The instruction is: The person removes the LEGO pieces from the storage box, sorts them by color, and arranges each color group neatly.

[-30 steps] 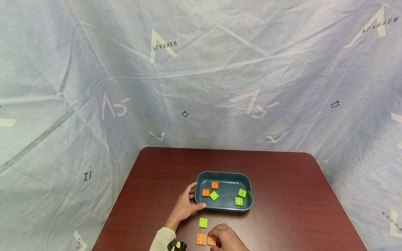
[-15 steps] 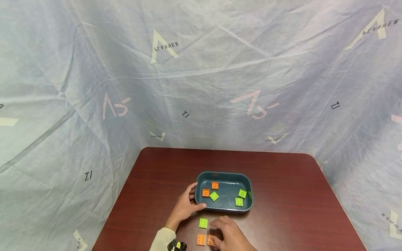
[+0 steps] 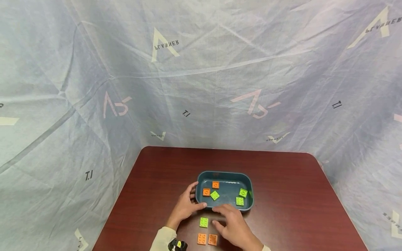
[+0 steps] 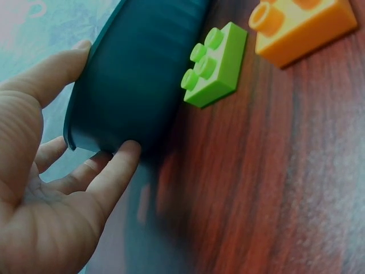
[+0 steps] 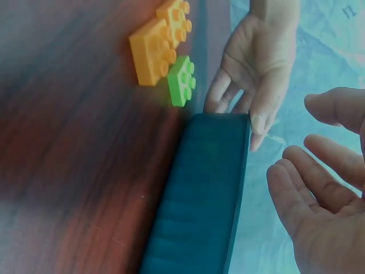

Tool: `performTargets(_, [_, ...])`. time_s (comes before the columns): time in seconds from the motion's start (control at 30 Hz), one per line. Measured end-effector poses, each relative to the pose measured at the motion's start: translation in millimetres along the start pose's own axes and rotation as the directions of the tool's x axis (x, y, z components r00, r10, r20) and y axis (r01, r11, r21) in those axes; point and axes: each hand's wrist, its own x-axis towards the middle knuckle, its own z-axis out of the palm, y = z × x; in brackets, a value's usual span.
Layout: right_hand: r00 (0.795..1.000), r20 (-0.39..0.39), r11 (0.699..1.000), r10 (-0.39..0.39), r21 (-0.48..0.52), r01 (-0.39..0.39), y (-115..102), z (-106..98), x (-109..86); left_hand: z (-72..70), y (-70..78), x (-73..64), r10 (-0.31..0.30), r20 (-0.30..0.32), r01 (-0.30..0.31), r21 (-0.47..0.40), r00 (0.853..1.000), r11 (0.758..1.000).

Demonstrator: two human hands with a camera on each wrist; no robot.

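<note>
A dark teal tray sits on the table, its left end held by my left hand. In the left wrist view the thumb touches the tray's rim and the fingers lie against its end wall. My right hand hovers by the tray's front edge, fingers loosely bent, with nothing in it. Left of this hand lies a green building block, studs up. Two orange blocks, one on the left and one on the right, lie side by side nearer the front.
Inside the tray are two orange blocks toward the left and several green blocks, some studs down. The red-brown table extends on both sides. Pale printed sheeting hangs behind and beside it.
My right hand has left the right-hand orange block and moved forward to the tray's front edge. That block stays on the table. The left hand keeps its place on the tray.
</note>
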Motion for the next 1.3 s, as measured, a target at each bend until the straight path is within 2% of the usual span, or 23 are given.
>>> performTargets(0.4, [0.990, -0.144, 1.000, 0.006, -0.029, -0.010, 13, 1, 18.4, 0.4, 0.2, -0.2, -0.001, -0.001, 0.001, 0.010, 1.000, 1.000])
performTargets(0.53, [0.985, -0.170, 0.999, 0.026, -0.024, -0.030, 17, 0, 26.3, 0.3, -0.1, 0.1, 0.008, 0.002, -0.008, 0.011, 1.000, 1.000])
performTargets(0.83, [0.983, -0.172, 0.998, 0.065, -0.002, -0.067, 26, 6, 45.7, 1.0, -0.4, 0.2, 0.013, 0.004, -0.013, 0.011, 1.000, 1.000])
performTargets(1.3, [0.989, -0.085, 0.991, 0.123, 0.057, -0.119, 49, 25, 64.8, 0.3, 2.8, -0.8, 0.010, 0.003, -0.010, -0.003, 1.000, 1.000])
